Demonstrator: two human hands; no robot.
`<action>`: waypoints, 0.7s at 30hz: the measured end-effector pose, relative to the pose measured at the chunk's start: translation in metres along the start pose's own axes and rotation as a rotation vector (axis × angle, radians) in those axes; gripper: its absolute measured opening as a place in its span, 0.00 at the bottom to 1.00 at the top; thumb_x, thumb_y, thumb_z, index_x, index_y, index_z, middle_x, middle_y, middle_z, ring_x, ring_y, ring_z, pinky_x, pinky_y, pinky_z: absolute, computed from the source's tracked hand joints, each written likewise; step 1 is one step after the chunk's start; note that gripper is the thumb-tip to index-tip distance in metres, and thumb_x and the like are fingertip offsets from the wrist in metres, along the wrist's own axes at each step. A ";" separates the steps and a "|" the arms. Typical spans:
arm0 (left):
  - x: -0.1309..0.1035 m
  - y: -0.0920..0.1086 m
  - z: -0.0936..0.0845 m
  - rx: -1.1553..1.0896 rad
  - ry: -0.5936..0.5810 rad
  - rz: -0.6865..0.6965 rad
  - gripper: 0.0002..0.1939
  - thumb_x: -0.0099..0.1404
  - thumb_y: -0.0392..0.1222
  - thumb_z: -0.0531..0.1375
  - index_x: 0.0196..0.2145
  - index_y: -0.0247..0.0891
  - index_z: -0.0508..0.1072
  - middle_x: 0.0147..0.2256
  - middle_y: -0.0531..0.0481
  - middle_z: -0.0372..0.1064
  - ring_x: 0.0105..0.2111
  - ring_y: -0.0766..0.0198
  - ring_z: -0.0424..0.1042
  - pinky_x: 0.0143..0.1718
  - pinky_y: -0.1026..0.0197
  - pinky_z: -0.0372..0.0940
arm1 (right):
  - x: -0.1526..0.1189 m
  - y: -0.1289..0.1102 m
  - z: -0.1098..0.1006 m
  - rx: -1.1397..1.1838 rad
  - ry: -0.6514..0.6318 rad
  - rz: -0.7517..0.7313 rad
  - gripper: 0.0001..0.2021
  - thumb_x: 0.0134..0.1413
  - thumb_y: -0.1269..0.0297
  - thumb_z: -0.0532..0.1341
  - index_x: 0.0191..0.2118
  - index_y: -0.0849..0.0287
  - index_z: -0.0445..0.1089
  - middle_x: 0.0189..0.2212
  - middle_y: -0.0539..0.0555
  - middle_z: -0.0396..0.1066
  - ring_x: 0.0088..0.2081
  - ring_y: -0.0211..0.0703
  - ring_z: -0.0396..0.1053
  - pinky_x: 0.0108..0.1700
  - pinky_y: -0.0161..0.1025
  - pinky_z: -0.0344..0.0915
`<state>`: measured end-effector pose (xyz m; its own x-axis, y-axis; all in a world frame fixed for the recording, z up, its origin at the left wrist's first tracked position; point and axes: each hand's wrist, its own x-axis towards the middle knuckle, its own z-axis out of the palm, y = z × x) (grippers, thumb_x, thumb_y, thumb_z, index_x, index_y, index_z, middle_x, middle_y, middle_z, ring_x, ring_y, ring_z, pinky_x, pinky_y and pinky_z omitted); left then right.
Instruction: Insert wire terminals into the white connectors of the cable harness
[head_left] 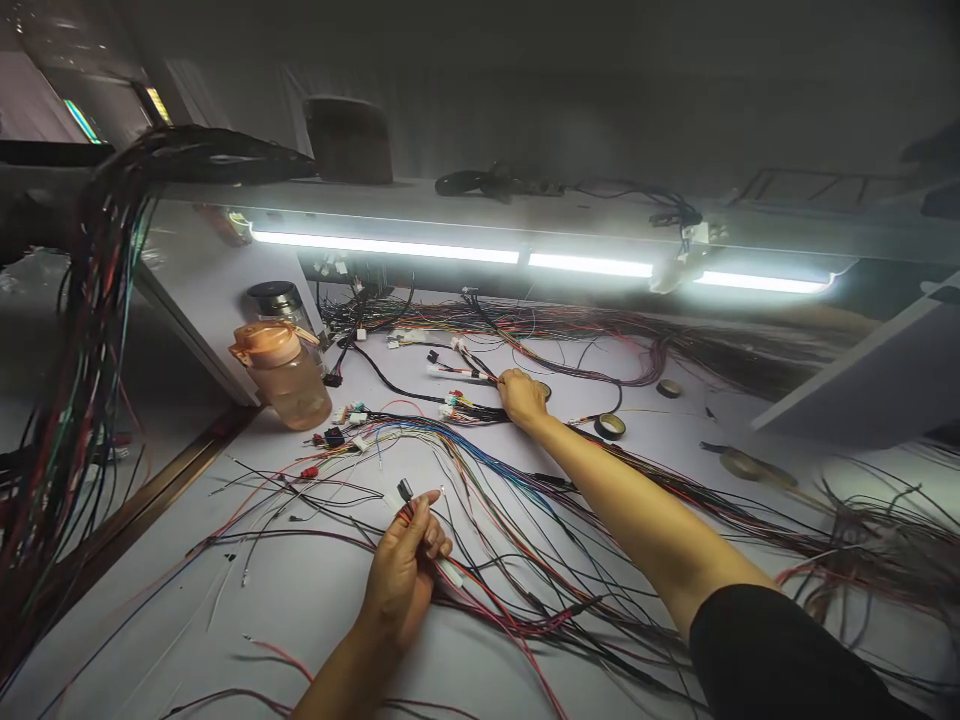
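Observation:
My left hand is closed around a small bunch of wires, thumb on top. A black connector sticks up past its fingers, and red and black wires trail out to the lower right. Farther forward, my right hand reaches down to the table with curled fingers. Its fingertips are hidden, so what they grip cannot be made out. Against that hand lies a dark tape roll, partly covered. A black-sleeved cable with white connectors runs just below it.
More tape rolls lie right of my right hand. A bottle with an orange lid stands at the left before a dark-lidded jar. Wire bundles line the back under a lit tube lamp. Hanging wires drape at the left.

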<state>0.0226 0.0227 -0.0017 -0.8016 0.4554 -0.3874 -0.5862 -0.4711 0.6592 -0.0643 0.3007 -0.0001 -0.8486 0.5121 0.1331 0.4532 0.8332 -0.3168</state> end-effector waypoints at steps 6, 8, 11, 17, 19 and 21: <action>0.000 0.000 0.000 -0.001 -0.015 0.006 0.24 0.52 0.49 0.72 0.41 0.32 0.73 0.21 0.57 0.51 0.22 0.72 0.49 0.23 0.66 0.54 | -0.008 0.007 -0.001 0.161 0.102 -0.006 0.13 0.63 0.64 0.49 0.45 0.58 0.69 0.45 0.56 0.71 0.49 0.45 0.65 0.50 0.39 0.58; 0.000 0.000 0.000 -0.004 -0.018 0.008 0.24 0.52 0.48 0.72 0.41 0.31 0.73 0.21 0.57 0.52 0.22 0.72 0.49 0.23 0.66 0.54 | -0.008 0.009 -0.001 0.219 0.107 0.007 0.14 0.64 0.63 0.48 0.44 0.60 0.68 0.43 0.56 0.71 0.46 0.43 0.67 0.47 0.37 0.59; -0.001 0.001 0.001 -0.003 -0.014 0.005 0.24 0.52 0.48 0.72 0.41 0.31 0.73 0.21 0.57 0.51 0.21 0.72 0.49 0.23 0.66 0.54 | -0.008 0.013 -0.001 0.296 0.081 0.024 0.16 0.64 0.63 0.45 0.45 0.61 0.67 0.38 0.54 0.73 0.39 0.40 0.69 0.42 0.35 0.61; -0.003 0.003 0.004 -0.005 -0.005 0.001 0.24 0.51 0.48 0.73 0.41 0.32 0.73 0.21 0.57 0.52 0.21 0.72 0.49 0.23 0.66 0.54 | -0.004 0.012 0.000 0.318 0.016 0.023 0.15 0.59 0.59 0.53 0.46 0.59 0.68 0.35 0.51 0.74 0.33 0.38 0.68 0.35 0.33 0.60; -0.002 0.002 0.003 -0.011 -0.005 0.001 0.24 0.51 0.48 0.72 0.41 0.32 0.73 0.21 0.57 0.52 0.21 0.72 0.49 0.23 0.66 0.54 | -0.001 0.009 0.001 0.287 -0.004 0.024 0.15 0.56 0.60 0.57 0.48 0.57 0.68 0.35 0.50 0.74 0.35 0.39 0.69 0.36 0.34 0.60; -0.001 0.002 0.003 -0.016 -0.004 -0.001 0.23 0.51 0.48 0.72 0.40 0.32 0.73 0.21 0.57 0.51 0.21 0.72 0.49 0.23 0.66 0.54 | 0.003 0.005 0.002 0.247 -0.017 0.039 0.17 0.55 0.62 0.58 0.50 0.55 0.68 0.38 0.52 0.74 0.38 0.42 0.70 0.38 0.35 0.60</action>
<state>0.0228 0.0234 0.0017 -0.8003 0.4594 -0.3854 -0.5891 -0.4825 0.6481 -0.0651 0.3061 -0.0033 -0.8373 0.5373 0.1007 0.4067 0.7354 -0.5419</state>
